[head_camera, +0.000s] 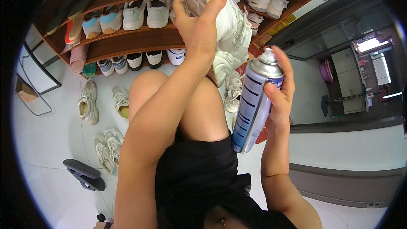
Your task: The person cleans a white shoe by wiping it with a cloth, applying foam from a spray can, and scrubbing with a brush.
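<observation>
My left hand is raised beyond my knees, in front of the shoe rack, with thumb and fingers around chunky white sneakers. The shoes overlap, so I cannot tell how many it holds. In my right hand is a silver and blue aerosol can, tilted with its top leaning right and bearing writing. The index finger rests at the white nozzle, and the thumb presses against the can's side. No spray shows. The can is to the right of the held sneakers, apart from them in the picture.
A brown wooden shoe rack spans the far side, its shelves full of shoes. On the floor at left lie several loose sneakers and dark grey slippers. A white sneaker stands beyond the can. A dark-framed glass door is at right.
</observation>
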Tool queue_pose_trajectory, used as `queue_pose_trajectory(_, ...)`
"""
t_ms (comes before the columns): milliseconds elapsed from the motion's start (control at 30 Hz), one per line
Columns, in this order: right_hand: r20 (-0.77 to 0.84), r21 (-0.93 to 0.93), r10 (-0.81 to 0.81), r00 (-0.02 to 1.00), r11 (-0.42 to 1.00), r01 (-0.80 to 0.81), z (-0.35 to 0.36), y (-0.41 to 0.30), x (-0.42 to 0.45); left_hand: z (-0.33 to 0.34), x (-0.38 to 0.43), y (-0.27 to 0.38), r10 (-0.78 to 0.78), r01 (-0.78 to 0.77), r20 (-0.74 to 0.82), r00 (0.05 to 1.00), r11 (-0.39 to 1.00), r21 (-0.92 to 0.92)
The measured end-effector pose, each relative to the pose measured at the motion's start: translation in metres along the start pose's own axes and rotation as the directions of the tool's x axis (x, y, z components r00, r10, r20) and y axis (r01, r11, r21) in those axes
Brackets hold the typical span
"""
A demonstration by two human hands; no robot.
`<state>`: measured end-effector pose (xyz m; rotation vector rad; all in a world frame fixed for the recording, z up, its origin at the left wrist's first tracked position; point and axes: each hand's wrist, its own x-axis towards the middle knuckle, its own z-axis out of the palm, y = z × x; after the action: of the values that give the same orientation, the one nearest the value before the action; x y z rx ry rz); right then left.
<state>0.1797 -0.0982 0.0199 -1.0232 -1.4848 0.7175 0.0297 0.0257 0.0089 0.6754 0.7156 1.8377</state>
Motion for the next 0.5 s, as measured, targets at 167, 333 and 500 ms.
queue_pose_trajectory(167,0.104,-0.147,-0.013,0.995,0.989,0.028,0.013,0.002,-0.002,-0.001,-0.002,-0.001,-0.024,0.024,-0.010,1.000,1.000,0.002)
queue_pose_trajectory(333,0.171,-0.289,-0.003,0.985,0.956,0.053,0.029,-0.007,-0.004,0.000,-0.001,-0.002,-0.023,0.023,0.004,1.000,0.999,-0.026)
queue_pose_trajectory(500,0.200,-0.441,-0.026,0.979,0.890,0.113,0.035,-0.005,-0.009,0.001,-0.003,0.001,-0.044,0.050,0.049,0.998,0.988,-0.147)
